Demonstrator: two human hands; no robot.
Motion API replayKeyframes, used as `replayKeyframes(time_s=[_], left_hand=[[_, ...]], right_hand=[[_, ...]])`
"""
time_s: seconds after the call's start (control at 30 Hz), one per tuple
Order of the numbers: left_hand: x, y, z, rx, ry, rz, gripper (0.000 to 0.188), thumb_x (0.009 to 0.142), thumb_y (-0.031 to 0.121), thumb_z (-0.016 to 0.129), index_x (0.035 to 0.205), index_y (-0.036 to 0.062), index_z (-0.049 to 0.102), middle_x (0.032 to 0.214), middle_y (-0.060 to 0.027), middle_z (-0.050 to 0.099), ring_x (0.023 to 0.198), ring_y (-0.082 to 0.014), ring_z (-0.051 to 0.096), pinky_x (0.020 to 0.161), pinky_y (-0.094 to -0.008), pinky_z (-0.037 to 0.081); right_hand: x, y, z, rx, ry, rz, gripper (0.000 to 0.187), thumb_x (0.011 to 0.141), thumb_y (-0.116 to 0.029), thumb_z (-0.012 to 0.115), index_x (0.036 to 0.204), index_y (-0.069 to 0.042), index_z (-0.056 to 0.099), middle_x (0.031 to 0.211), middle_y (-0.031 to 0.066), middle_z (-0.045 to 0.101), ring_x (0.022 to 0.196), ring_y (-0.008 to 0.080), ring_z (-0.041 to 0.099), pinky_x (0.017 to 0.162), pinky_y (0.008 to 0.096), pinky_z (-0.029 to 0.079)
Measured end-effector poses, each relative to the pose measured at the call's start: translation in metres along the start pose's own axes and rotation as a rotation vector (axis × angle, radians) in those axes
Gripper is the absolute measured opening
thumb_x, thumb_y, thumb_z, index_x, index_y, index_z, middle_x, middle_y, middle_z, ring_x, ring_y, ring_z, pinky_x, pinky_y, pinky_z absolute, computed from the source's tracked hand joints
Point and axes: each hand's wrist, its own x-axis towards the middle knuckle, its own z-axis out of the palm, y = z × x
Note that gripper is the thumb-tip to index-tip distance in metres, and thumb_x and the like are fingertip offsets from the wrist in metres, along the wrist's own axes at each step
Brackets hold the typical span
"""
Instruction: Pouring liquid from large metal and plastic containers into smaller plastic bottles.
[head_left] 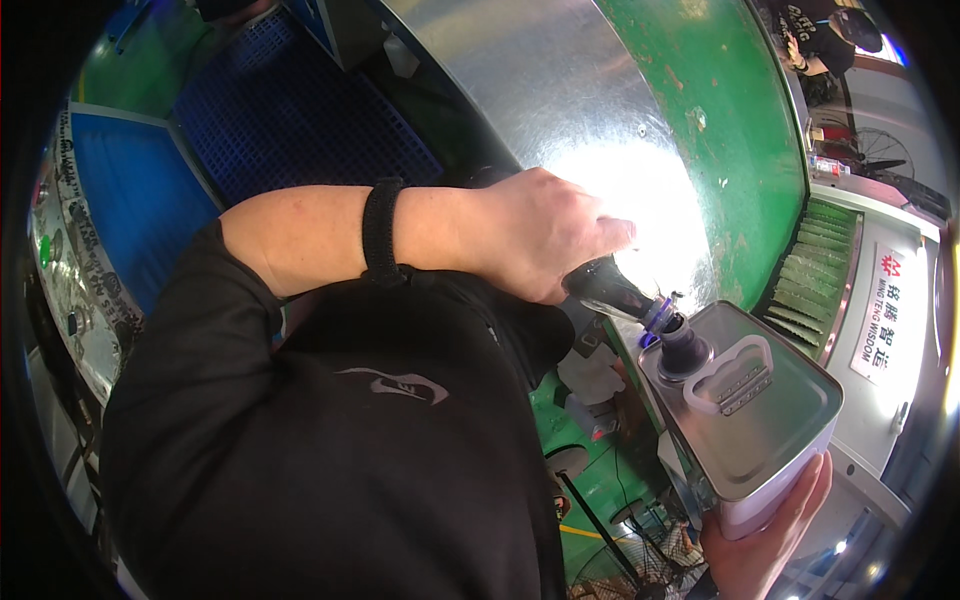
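Note:
My left hand (553, 232), with a black band on the wrist, is wrapped around a dark, see-through bottle-like container (612, 288). Its narrower end has a purple collar and meets the black spout (684, 349) of a rectangular metal can (750, 430). Whether the two are joined or only touching, I cannot tell. A white loop handle (738, 376) stands on the can's silvery top. My right hand (765, 535) supports the can's pale side low down, fingers stretched along it; the thumb is hidden. Any liquid passing between the two does not show.
Beyond my left hand lies a shiny metal work surface (530, 70) with a bright glare. A white cabinet (880, 330) with green bristle-like strips (815, 270) stands at right. Blue grid pallets (300, 110) lie at the upper left. Another person (825, 40) is at the far right.

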Motion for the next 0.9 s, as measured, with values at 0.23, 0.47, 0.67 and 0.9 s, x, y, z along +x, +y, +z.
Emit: replayKeyframes(time_s=[0.23, 0.47, 0.67, 0.9], left_hand=[[0.0004, 0.0018, -0.0033, -0.01, -0.019, -0.02, 0.047, 0.068, 0.013, 0.073, 0.112, 0.0044, 0.062, 0.09, -0.012, 0.063, 0.081, -0.0319, 0.066, 0.069, -0.041, 0.054], [0.0006, 0.0015, -0.0055, -0.025, -0.105, -0.064, 0.059, 0.067, 0.016, 0.076, 0.121, 0.0059, 0.056, 0.094, -0.0162, 0.066, 0.091, -0.0356, 0.066, 0.078, -0.0454, 0.055], [-0.0009, 0.0002, -0.0047, -0.027, -0.089, -0.067, 0.06, 0.067, 0.016, 0.075, 0.123, 0.0063, 0.056, 0.094, -0.0161, 0.066, 0.092, -0.0354, 0.066, 0.078, -0.0451, 0.055], [-0.003, -0.0021, -0.0033, 0.01, 0.031, -0.006, 0.042, 0.07, 0.013, 0.072, 0.11, 0.0047, 0.062, 0.089, -0.0121, 0.063, 0.078, -0.0324, 0.066, 0.067, -0.0413, 0.055]], right_hand=[[0.0012, -0.0004, -0.0012, -0.003, 0.016, -0.02, 0.105, 0.063, -0.019, 0.086, 0.151, -0.004, 0.031, 0.14, 0.035, 0.04, 0.129, 0.0536, 0.042, 0.106, 0.0622, 0.039], [0.0026, -0.0009, 0.0, 0.008, 0.027, -0.031, 0.108, 0.061, -0.018, 0.087, 0.152, -0.006, 0.03, 0.14, 0.0347, 0.041, 0.128, 0.0536, 0.042, 0.106, 0.0621, 0.039], [0.0043, -0.0034, -0.0032, -0.023, -0.001, -0.016, 0.109, 0.06, -0.017, 0.086, 0.152, -0.006, 0.028, 0.139, 0.035, 0.04, 0.128, 0.054, 0.042, 0.105, 0.0624, 0.04], [0.005, -0.0045, -0.0034, -0.031, 0.002, -0.032, 0.11, 0.06, -0.018, 0.087, 0.152, -0.005, 0.028, 0.139, 0.0353, 0.04, 0.129, 0.0542, 0.041, 0.105, 0.0629, 0.039]])
